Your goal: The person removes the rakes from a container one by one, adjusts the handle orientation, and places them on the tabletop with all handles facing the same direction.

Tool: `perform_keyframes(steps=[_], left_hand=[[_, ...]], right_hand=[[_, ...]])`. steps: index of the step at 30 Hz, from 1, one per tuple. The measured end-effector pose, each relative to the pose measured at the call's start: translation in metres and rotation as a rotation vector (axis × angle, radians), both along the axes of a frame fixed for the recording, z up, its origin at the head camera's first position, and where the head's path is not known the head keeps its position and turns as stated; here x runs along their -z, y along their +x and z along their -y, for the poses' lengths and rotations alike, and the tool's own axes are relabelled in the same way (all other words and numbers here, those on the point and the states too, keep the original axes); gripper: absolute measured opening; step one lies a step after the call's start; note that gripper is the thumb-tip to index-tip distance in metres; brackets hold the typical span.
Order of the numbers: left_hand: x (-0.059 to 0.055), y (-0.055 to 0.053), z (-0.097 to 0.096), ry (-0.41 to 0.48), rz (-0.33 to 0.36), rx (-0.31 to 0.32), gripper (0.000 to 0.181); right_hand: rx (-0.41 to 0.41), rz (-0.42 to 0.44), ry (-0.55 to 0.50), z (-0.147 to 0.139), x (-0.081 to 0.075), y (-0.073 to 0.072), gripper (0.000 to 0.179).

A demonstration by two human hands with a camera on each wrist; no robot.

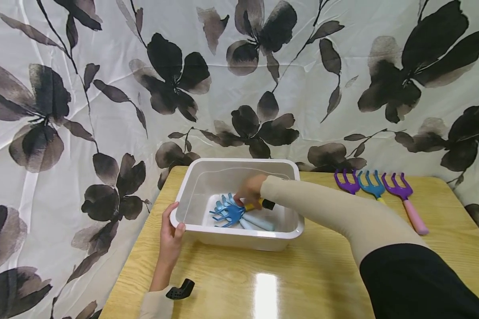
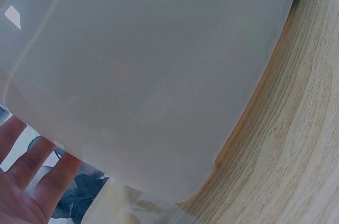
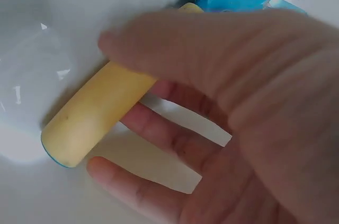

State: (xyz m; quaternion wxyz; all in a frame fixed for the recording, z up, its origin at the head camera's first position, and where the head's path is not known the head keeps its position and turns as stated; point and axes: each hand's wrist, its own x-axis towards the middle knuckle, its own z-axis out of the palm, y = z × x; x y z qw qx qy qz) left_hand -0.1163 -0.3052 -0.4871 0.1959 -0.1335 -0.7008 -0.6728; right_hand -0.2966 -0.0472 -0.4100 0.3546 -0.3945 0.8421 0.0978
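Floral cloth (image 1: 299, 84) hung behind a wooden table (image 1: 227, 283). In the head view, the tub (image 1: 239, 239) stood near the table's far edge, and the left hand (image 1: 170, 237) gripped its rim at the near left corner, thumb and fingers on either side of the corner. The right hand (image 1: 250, 190) was inside the tub at the yellow handle of the blue rake (image 1: 232, 214), which lay over pale rakes (image 1: 259, 221). To the tub's right lay a purple rake (image 1: 348, 182), a second blue rake (image 1: 372, 188) and a pink-handled rake (image 1: 401, 191).

In the left wrist view, the fingers reached the tub's edge, slightly spread.

In the right wrist view, the yellow handle ran between a blurred thumb and the fingers, loosely held; how firmly, I could not tell.
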Motion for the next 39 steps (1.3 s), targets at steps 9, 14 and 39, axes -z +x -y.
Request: perform_keyframes(steps=[9, 14, 39], left_hand=[[0.001, 0.002, -0.001, -0.028, 0.022, -0.022, 0.056], [0.000, 0.001, -0.001, -0.041, 0.028, -0.022, 0.055], [-0.007, -0.012, 0.007, -0.016, 0.023, 0.026, 0.055]], right_hand=[[-0.016, 0.032, -0.038, -0.004, 0.002, 0.002, 0.054], [-0.002, 0.063, -0.046, -0.003, 0.002, 0.000, 0.053], [0.058, 0.055, -0.176, -0.020, -0.082, -0.003, 0.046]])
